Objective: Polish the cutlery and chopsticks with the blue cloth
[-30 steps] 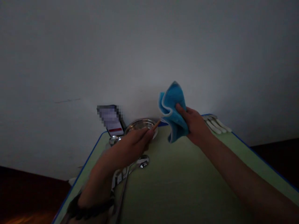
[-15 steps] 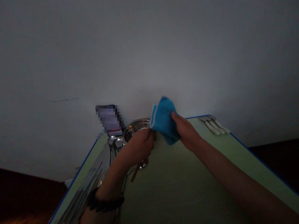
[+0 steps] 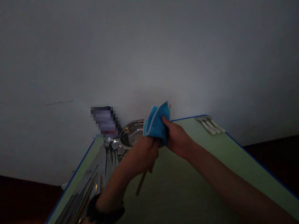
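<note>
Over the green table, my left hand [image 3: 142, 155] is closed around a thin brown stick-like utensil [image 3: 141, 183], perhaps wooden. Its lower end sticks out below my fist, and a small light-brown tip shows above the cloth. My right hand [image 3: 178, 138] grips a folded blue cloth [image 3: 157, 123] with a pale edge, thumb pressed on its front. The cloth sits against the top of my left fist and hides the utensil's middle, so its kind is unclear. A shiny metal bowl [image 3: 126, 132] stands just behind my left hand.
Metal spoons [image 3: 114, 143] lie left of the bowl, with several long thin utensils [image 3: 86, 189] nearer along the left edge. A blurred-out phone-like device [image 3: 106, 121] leans at the wall [image 3: 149, 56]. White-handled forks [image 3: 210, 126] lie at the far right corner of the green table [image 3: 187, 186].
My right hand and the cloth have moved left to meet my left hand, and the cloth now wraps the utensil's upper part. The utensil's lower end has swung to a steeper angle.
</note>
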Motion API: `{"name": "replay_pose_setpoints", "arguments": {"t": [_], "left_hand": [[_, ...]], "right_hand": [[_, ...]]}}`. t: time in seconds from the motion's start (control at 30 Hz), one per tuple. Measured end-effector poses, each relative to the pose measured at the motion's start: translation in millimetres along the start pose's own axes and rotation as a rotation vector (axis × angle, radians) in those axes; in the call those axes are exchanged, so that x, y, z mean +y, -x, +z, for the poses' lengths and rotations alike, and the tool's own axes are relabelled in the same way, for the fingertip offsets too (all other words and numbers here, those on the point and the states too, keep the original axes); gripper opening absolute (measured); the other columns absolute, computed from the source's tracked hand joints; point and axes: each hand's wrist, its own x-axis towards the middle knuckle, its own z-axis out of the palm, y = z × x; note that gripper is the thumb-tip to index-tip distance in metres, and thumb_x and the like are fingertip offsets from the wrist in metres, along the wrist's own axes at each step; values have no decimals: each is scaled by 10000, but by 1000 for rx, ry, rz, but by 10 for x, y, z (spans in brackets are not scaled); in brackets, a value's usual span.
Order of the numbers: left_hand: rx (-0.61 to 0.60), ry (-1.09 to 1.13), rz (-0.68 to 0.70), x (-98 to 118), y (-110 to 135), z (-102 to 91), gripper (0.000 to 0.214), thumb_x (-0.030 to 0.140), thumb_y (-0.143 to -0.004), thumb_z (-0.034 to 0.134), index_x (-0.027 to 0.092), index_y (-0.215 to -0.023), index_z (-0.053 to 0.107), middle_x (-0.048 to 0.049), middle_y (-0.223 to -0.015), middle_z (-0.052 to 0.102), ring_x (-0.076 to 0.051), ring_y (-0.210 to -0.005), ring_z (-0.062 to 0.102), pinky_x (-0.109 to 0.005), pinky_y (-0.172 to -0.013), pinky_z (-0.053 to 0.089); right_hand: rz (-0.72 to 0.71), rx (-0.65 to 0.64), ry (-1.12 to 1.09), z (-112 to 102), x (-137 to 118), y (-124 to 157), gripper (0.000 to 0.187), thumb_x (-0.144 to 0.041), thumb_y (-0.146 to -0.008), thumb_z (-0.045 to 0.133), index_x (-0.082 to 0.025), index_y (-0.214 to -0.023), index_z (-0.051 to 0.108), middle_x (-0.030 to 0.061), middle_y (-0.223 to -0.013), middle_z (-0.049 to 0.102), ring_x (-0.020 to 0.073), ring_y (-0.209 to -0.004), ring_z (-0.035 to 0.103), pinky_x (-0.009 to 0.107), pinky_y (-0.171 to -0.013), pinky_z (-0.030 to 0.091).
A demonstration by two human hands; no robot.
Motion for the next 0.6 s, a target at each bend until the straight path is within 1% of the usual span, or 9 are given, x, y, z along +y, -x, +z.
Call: {"name": "replay_pose_setpoints", "arguments": {"t": [0.1,0.17,0.27,0.33,0.4,0.43,0.5,0.53,0.6], "left_hand": [[-27,-59,-1,-8,-16,69,221,249,-860,294,196,-670,395,46,-508,466,-90,-372,502,-188,-367,397],[-50,-89,-5,-17,-25,109,205,217,-845,293,193,-671,398,46,-499,466,-94,-366,506,-193,-367,388],[-118,-101,-22,-21,-29,106,232,229,-846,296,183,-655,419,42,-463,475,-111,-376,528,-209,-389,402],[-175,-63,-42,-14,-15,39,298,303,-862,307,169,-645,461,12,-489,535,-131,-440,576,-227,-439,444],[-214,7,-53,-7,13,-72,343,394,-858,346,151,-688,520,-30,-611,620,-150,-541,623,-248,-505,488],[-210,51,-46,-9,30,-135,313,411,-848,383,151,-772,540,-39,-714,652,-153,-607,639,-255,-553,507],[-186,134,-55,-29,57,-259,322,439,-847,386,164,-900,543,-54,-839,665,-171,-697,649,-261,-553,520],[-176,141,-59,-49,65,-314,346,455,-850,375,164,-923,547,-59,-856,664,-177,-724,649,-264,-562,522],[-103,91,-65,-105,65,-396,410,501,-848,355,155,-938,555,-73,-852,660,-196,-751,643,-274,-562,518]], "right_hand": [[191,43,-333,70,34,6,383,-383,-860,359,-129,-1100,515,104,-1023,643,195,-910,610,351,-792,485],[196,69,-427,67,65,-6,295,-310,-832,445,-120,-1037,541,103,-985,655,192,-889,615,340,-787,487],[183,129,-473,37,93,-16,220,-228,-796,510,-124,-986,550,89,-933,669,188,-854,624,342,-782,489],[174,152,-465,24,90,-8,196,-213,-783,529,-129,-957,556,78,-907,673,185,-826,629,345,-779,489],[156,110,-441,12,74,6,175,-209,-771,549,-127,-924,567,71,-893,675,179,-801,631,343,-781,488],[145,71,-428,5,62,13,170,-210,-765,561,-126,-912,573,70,-890,676,175,-792,630,337,-779,488],[131,1,-407,-14,32,21,178,-213,-758,578,-130,-915,579,66,-891,676,169,-781,629,327,-769,492],[139,-20,-402,-26,14,21,191,-210,-757,579,-134,-932,578,64,-893,676,168,-779,629,328,-767,494],[175,-19,-412,-46,-23,15,206,-190,-769,557,-133,-967,571,61,-882,678,168,-765,632,336,-767,496]]}}
